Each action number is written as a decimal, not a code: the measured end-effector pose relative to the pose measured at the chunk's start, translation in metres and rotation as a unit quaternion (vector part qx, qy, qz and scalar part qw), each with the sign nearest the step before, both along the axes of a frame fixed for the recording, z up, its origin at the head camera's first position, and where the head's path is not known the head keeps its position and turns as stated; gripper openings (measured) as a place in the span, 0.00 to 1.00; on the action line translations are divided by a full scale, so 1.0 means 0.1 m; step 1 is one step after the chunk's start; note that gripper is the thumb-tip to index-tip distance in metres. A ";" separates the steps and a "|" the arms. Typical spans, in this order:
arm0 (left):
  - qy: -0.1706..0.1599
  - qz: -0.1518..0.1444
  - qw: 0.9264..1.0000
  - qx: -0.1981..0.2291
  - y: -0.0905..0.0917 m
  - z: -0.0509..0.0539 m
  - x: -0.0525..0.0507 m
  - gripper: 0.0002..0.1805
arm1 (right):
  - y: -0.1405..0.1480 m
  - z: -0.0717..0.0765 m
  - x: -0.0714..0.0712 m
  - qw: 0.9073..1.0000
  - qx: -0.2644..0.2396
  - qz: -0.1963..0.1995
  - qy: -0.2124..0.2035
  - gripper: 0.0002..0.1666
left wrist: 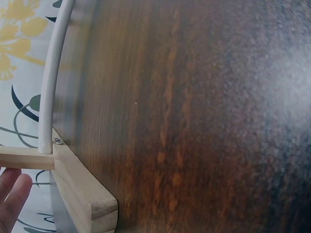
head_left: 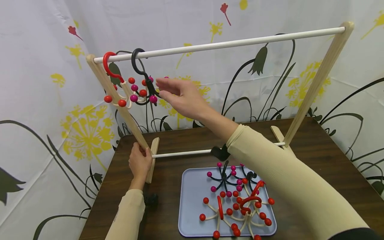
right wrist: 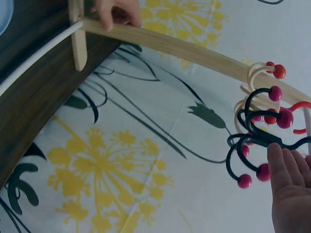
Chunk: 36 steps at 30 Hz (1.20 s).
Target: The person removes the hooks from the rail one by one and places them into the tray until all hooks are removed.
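Observation:
My left hand [head_left: 140,163] holds the left wooden post [head_left: 129,120] of a rack low down, close to its foot; in the left wrist view only its fingertips [left wrist: 17,196] show beside the post. Up at the white rod [head_left: 225,45], my right hand [head_left: 187,100] is raised with straight fingers. Its fingertips are at the stem of a black hooked hanger [head_left: 149,83] with curved arms and magenta balls, hung on the rod; whether they touch it I cannot tell. Left of that hangs a cream hanger [head_left: 124,87] with a red hook and red balls.
On the dark wooden table [head_left: 168,200] a pale blue tray [head_left: 187,200] carries more hangers: black ones [head_left: 224,178] with magenta balls and cream ones [head_left: 247,218] with red balls and hooks. A lower white bar [head_left: 183,153] joins the rack's feet. Patterned cloth [head_left: 87,133] hangs behind.

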<state>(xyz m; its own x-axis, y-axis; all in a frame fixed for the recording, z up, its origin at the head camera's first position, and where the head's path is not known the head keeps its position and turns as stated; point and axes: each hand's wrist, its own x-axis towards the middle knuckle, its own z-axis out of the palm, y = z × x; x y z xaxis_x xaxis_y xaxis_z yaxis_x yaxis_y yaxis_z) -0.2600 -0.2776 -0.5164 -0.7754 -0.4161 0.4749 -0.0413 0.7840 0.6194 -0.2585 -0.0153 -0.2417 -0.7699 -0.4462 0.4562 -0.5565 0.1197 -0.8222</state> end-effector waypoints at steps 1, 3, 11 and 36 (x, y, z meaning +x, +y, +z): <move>0.000 0.000 1.000 0.000 0.00 0.00 0.00 0.11 | -0.05 0.01 -0.02 1.000 0.003 0.012 -0.005 0.26; -0.002 0.001 1.000 0.000 0.00 0.00 0.01 0.11 | -0.14 0.02 -0.07 0.999 0.024 0.028 -0.011 0.30; -0.014 0.001 1.000 -0.001 -0.01 0.00 -0.01 0.11 | -0.30 0.03 -0.23 0.997 0.032 0.058 -0.047 0.39; -0.002 0.002 1.000 0.000 -0.01 0.01 0.00 0.11 | -0.03 0.01 -0.34 0.951 0.172 -0.256 0.002 0.24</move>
